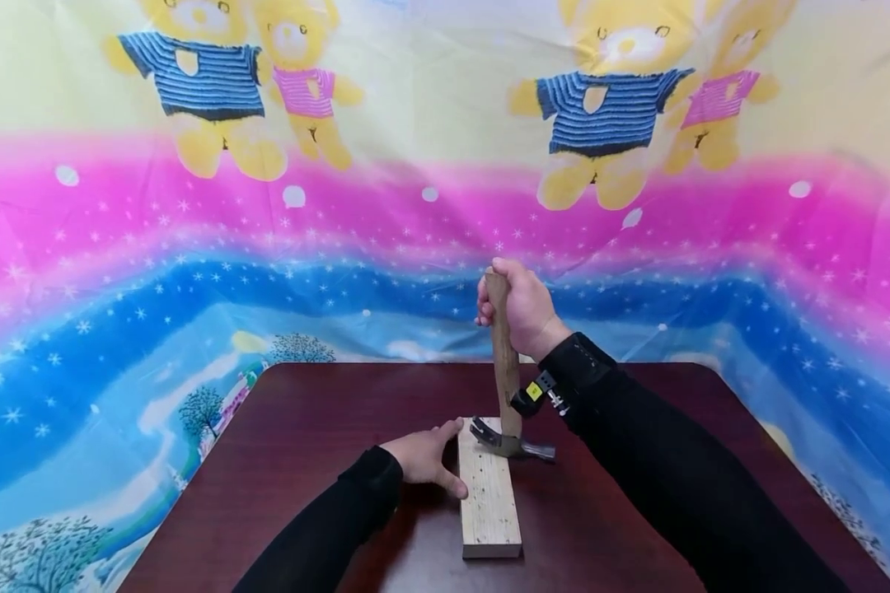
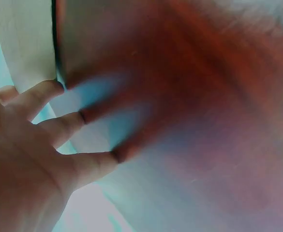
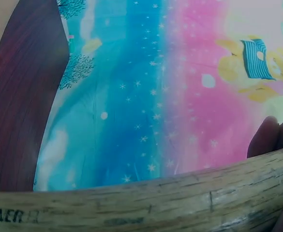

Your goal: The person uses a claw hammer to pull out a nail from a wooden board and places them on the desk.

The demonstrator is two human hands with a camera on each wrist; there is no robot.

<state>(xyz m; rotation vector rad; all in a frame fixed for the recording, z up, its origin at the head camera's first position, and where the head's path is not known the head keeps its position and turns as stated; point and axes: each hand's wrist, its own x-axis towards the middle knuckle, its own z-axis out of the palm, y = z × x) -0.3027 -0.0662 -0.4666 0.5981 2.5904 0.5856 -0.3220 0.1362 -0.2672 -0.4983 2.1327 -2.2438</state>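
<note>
A pale wooden board [image 1: 488,502] lies flat on the table, dotted with small dark marks. My right hand [image 1: 525,309] grips the wooden handle of a claw hammer [image 1: 503,354] near its top end. The handle stands nearly upright, and the head is down at the board's far part, claw to the left and striking face past the right edge. Whether the claw holds a nail, I cannot tell. Printed lettering runs along the hammer handle [image 3: 131,208] in the right wrist view. My left hand [image 1: 423,457], fingers spread, touches the board's left side; its fingers [image 2: 59,128] reach beside the board [image 2: 27,43].
Beneath the board is a dark red-brown table [image 1: 326,412] with rounded far corners. Behind and around it hangs a printed cloth [image 1: 415,206] with bears and snowflakes. A small black camera [image 1: 528,399] with a yellow label sits at my right wrist, close to the handle.
</note>
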